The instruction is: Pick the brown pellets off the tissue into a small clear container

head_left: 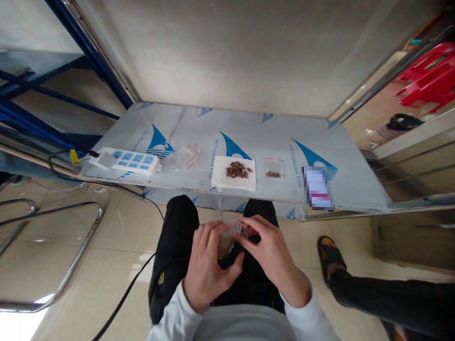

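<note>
Clear, thin plastic is being pinched between both hands low in the centre of the frame: a small transparent bag (232,232), held over the lap, well below the surface. The bag is being gripped at its left side by the left hand (209,265), whose fingers are curled around it, and at its upper right edge by the right hand (272,253), whose fingertips are pressed together on the film. Its long axis is lying roughly left to right between the two grips, and both hands are equally near. Whether anything is inside it cannot be told.

Further up, a white paper napkin (233,173) carrying a heap of small brown seeds (237,169) is lying on the film-covered metal surface (249,137). Just right of it, a second clear bag (273,168) is holding a few seeds; to the left, empty bags (185,157) and a white power strip (125,160) are lying.
</note>
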Demonstrator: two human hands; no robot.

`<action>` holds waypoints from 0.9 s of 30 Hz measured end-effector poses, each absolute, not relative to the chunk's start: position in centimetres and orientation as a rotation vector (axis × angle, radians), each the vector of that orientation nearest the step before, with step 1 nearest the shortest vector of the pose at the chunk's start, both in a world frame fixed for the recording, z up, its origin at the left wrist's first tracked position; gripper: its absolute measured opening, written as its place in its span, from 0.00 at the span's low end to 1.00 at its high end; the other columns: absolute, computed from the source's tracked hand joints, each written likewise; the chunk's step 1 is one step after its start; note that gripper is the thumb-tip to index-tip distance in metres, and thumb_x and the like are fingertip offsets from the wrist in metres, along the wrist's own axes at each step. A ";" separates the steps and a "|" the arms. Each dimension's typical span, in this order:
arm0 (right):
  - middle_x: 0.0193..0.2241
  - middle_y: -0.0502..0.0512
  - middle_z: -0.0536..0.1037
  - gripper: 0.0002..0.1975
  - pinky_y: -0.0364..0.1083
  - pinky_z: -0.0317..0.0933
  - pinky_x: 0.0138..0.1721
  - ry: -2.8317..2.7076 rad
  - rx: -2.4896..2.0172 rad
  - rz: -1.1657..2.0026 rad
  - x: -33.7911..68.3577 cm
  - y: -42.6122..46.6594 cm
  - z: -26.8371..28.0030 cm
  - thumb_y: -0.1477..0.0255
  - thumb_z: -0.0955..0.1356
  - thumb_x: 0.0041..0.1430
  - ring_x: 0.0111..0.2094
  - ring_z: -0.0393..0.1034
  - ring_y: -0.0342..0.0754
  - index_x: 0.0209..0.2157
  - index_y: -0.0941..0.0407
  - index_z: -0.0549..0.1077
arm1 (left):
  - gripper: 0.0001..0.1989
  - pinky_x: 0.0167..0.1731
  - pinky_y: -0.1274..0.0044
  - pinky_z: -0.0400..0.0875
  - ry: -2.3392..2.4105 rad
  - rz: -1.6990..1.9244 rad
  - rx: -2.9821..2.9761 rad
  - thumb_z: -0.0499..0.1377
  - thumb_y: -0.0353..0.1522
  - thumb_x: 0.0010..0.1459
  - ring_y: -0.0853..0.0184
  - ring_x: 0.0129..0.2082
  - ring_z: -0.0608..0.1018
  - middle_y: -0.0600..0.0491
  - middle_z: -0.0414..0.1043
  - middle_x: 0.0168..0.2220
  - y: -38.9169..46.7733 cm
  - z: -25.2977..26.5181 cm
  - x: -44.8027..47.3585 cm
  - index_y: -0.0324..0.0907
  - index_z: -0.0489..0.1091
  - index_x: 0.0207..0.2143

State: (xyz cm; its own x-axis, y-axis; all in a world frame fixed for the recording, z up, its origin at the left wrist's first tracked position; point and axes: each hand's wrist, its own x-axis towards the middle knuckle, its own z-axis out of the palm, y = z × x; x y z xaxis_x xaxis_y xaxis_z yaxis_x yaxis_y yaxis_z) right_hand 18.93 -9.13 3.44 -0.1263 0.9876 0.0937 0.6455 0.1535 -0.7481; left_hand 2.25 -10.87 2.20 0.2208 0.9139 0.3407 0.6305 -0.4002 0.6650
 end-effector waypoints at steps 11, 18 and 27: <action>0.33 0.51 0.79 0.11 0.46 0.69 0.38 -1.963 -1.576 0.841 18.1 -8.7 5.5 0.80 0.72 0.52 0.34 0.75 0.48 0.37 0.54 0.75 | 0.25 0.49 0.67 0.72 1.389 1.009 2.166 0.63 0.25 0.54 0.59 0.47 0.76 0.48 0.75 0.46 -8.8 0.3 3.0 0.44 0.65 0.54; 0.35 0.53 0.81 0.09 0.44 0.67 0.36 -1.739 -1.611 0.662 21.7 -1.8 2.5 0.67 0.66 0.63 0.33 0.75 0.46 0.38 0.55 0.77 | 0.19 0.44 0.71 0.74 1.541 1.081 1.915 0.65 0.34 0.55 0.62 0.43 0.78 0.50 0.75 0.43 -9.3 -0.1 2.5 0.45 0.67 0.50; 0.36 0.61 0.79 0.07 0.51 0.64 0.43 -1.938 -1.914 0.258 23.9 6.3 -4.9 0.73 0.70 0.57 0.40 0.72 0.56 0.37 0.58 0.80 | 0.19 0.45 0.69 0.75 1.591 1.023 1.855 0.65 0.33 0.55 0.61 0.43 0.78 0.50 0.76 0.43 -9.3 -1.0 2.2 0.45 0.67 0.49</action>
State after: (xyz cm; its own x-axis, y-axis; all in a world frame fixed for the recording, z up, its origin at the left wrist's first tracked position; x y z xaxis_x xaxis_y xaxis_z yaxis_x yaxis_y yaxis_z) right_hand 23.93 6.28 -4.88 0.0201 0.9881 0.1527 0.9137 0.0439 -0.4041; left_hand 2.20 -9.27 -1.04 0.0409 0.9735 0.2248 0.6085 -0.2028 0.7672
